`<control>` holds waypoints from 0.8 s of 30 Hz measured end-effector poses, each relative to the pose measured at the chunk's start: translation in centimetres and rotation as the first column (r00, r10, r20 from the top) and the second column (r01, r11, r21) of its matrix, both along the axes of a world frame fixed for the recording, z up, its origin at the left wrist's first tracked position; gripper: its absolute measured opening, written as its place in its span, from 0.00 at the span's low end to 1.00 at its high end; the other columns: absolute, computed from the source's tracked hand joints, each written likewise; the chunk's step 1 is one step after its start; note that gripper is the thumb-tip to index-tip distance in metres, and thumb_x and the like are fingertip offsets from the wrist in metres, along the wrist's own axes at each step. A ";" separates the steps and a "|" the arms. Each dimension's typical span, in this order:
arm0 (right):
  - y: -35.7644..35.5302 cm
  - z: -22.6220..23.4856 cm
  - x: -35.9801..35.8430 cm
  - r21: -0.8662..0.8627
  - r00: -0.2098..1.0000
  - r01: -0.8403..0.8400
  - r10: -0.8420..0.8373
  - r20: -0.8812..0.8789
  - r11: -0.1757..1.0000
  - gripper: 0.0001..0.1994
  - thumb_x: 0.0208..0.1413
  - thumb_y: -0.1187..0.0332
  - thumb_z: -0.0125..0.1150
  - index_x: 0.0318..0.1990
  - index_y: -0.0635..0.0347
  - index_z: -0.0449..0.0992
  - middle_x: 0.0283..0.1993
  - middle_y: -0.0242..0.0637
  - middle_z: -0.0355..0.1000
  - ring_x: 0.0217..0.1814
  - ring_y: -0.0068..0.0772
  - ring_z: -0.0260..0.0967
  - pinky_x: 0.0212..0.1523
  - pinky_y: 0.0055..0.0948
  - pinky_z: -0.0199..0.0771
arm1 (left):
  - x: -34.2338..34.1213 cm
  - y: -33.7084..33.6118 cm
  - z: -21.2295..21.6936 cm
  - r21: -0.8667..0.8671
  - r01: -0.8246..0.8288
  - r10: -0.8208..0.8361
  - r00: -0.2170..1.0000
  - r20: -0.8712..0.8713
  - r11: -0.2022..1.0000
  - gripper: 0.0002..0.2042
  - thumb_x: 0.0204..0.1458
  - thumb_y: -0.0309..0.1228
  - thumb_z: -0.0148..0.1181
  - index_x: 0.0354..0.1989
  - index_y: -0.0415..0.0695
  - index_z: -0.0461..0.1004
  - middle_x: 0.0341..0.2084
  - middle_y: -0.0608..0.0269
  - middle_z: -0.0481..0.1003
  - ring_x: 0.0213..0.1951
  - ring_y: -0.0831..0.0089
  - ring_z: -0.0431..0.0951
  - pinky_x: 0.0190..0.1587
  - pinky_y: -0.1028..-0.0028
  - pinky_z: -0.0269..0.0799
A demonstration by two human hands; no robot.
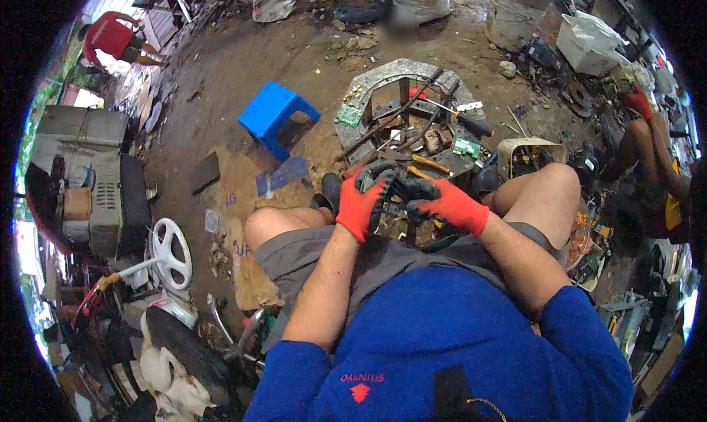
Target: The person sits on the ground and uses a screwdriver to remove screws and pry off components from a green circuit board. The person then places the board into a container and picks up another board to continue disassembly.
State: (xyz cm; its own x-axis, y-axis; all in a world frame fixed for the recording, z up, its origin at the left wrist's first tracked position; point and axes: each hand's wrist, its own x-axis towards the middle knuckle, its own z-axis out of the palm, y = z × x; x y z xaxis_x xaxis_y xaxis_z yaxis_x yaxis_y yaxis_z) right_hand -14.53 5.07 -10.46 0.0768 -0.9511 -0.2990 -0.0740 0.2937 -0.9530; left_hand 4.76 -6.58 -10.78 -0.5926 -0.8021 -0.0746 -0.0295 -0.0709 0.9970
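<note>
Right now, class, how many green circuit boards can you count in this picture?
2. One green circuit board lies on the grey ring's left side; another green board lies at its right. More may be hidden in the scrap.

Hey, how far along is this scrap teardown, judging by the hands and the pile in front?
Done: loose green circuit boards already lie on the grey round frame. In hand: the left hand and right hand, both in red gloves, grip a dark part between the knees. Left: tangled pieces and a screwdriver still sit in the frame, so plenty seems unsorted.
</note>
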 end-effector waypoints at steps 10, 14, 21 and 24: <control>-1.4 -1.3 3.4 -0.103 0.946 0.303 -0.286 0.152 0.948 0.19 0.53 0.75 0.59 0.54 0.62 0.71 0.43 0.31 0.76 0.42 0.19 0.69 0.46 0.23 0.70 | 2.9 -1.1 -4.0 0.396 -0.318 0.375 0.924 -0.074 0.861 0.10 0.55 0.30 0.60 0.43 0.38 0.76 0.33 0.61 0.79 0.31 0.74 0.79 0.33 0.74 0.76; -4.0 0.6 3.7 0.011 0.922 0.264 -0.255 0.291 0.965 0.16 0.52 0.75 0.59 0.51 0.61 0.75 0.43 0.31 0.76 0.42 0.21 0.71 0.47 0.25 0.71 | 3.2 -1.7 -5.2 0.552 -0.302 0.489 0.842 -0.229 0.777 0.08 0.55 0.29 0.60 0.41 0.39 0.75 0.32 0.60 0.79 0.30 0.72 0.79 0.32 0.73 0.75; -14.2 -1.0 1.2 -0.013 0.974 0.162 -0.158 0.160 0.987 0.12 0.52 0.73 0.60 0.44 0.65 0.77 0.40 0.35 0.77 0.40 0.28 0.73 0.42 0.30 0.74 | 5.9 -4.5 -5.0 0.329 -0.335 0.426 0.865 -0.266 0.883 0.11 0.56 0.39 0.58 0.39 0.44 0.74 0.30 0.61 0.78 0.29 0.70 0.78 0.30 0.72 0.73; -20.2 -5.9 -1.3 -0.125 0.976 0.044 -0.069 -0.207 0.991 0.16 0.50 0.67 0.63 0.43 0.69 0.76 0.41 0.44 0.77 0.40 0.38 0.74 0.42 0.33 0.74 | 6.4 -5.9 -4.1 0.304 -0.327 0.411 0.869 -0.274 0.895 0.14 0.56 0.43 0.57 0.40 0.45 0.74 0.30 0.62 0.77 0.30 0.70 0.78 0.31 0.71 0.73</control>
State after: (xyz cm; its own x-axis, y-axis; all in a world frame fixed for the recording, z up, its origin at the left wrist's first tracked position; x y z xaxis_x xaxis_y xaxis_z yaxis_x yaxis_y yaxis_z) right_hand -15.86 -15.09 -16.38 -0.0308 -0.9819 -0.1870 -0.2635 0.1884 -0.9461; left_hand 11.18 -12.45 -14.89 -0.2803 -0.9482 -0.1493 0.3667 -0.2495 0.8963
